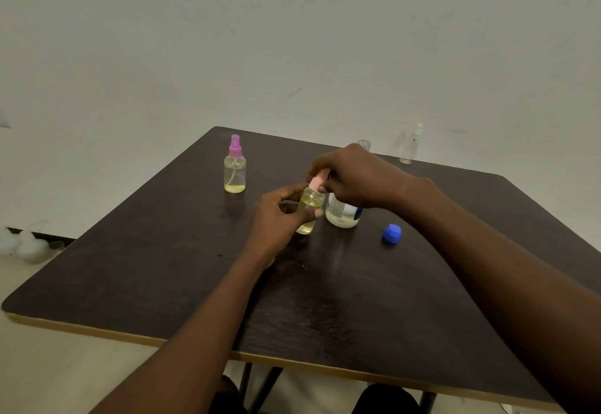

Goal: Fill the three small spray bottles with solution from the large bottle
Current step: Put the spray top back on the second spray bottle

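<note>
The left hand (279, 217) grasps the body of a small spray bottle (308, 215), fingers and thumb curled round it near the middle of the bench (136, 283). The right hand (357, 176) comes over from 3 o'clock and pinches that bottle's pink spray cap (316, 182) between fingertips and thumb. The bottle holds yellowish liquid and leans a little, its top towards 1 o'clock. Whether its base touches the bench I cannot tell.

Just beside it at 3 o'clock stands the large bottle (341, 217). It is upright, with pale yellow liquid low in it and a white and blue label, and its upper part is hidden behind the right hand. A blue cap (392, 233) lies on the bench at 3 o'clock from the large bottle, apart from it.

Well apart at 10 o'clock from the held bottle, a purple-capped spray bottle (234, 169) stands upright, filled with the same yellowish liquid.

At 12 o'clock, behind the right hand, only the threaded top of an open-necked clear bottle (363, 144) shows. At 1 o'clock, by the far edge, a clear spray bottle (410, 147) stands upright, too blurred to tell its contents.
</note>
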